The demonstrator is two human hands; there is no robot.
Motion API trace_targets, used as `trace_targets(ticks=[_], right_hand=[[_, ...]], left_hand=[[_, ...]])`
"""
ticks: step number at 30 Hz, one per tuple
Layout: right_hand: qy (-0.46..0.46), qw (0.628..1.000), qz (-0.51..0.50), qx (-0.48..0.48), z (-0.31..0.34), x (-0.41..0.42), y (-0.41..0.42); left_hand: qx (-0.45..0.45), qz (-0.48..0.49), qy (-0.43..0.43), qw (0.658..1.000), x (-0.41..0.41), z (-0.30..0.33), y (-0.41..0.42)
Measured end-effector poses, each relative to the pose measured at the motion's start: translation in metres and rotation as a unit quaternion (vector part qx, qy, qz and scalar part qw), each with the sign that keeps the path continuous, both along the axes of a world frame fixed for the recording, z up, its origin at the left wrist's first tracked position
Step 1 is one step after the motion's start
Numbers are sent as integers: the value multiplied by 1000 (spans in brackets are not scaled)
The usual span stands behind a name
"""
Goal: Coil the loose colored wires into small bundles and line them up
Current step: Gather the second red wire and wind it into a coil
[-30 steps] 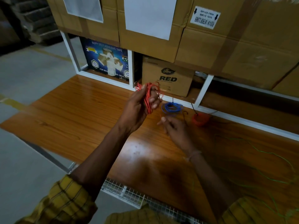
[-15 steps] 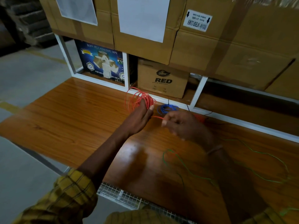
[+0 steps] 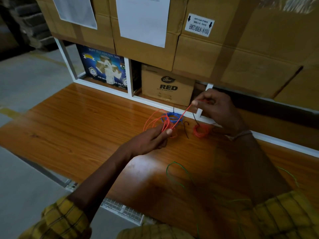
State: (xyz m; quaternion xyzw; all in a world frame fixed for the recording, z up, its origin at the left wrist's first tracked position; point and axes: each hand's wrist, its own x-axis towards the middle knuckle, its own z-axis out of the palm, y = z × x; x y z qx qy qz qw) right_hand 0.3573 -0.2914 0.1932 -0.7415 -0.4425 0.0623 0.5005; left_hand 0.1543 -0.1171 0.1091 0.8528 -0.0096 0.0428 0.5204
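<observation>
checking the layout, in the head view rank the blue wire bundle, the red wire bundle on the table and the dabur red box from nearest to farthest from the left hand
1. blue wire bundle, just beyond the left hand.
2. red wire bundle, to its right on the table.
3. Dabur RED box, back on the shelf.

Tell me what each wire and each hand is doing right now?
Red wire: loose loops, half coiled, held.
Left hand: pinching the loops.
Right hand: pulling the wire's end taut.
Blue bundle: coiled, on table.
Red bundle: coiled, on table.
Green wire: loose, uncoiled.
</observation>
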Motion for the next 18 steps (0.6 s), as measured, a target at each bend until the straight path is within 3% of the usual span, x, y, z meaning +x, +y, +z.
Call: trace_targets(ticks=[6,9,14,16,18], right_hand=[[34,997,-42,54,-23,24,3],[36,996,-62,46,-44,24,1],[20,998,-51,28,-90,-15,-7],[-18,1000,-26,3,-103,-36,-13],[-69,997,-15,-13,-107,-53,-18]], left_hand=[[-102,12,-18,995,8,27,-33],[-210,22,-58,976,13,41,-45],[-454,58,-111,882,35,50,-53],[-507,93,-122,848,44,49,-55],[-516,132,-135,835,52,47,-57]])
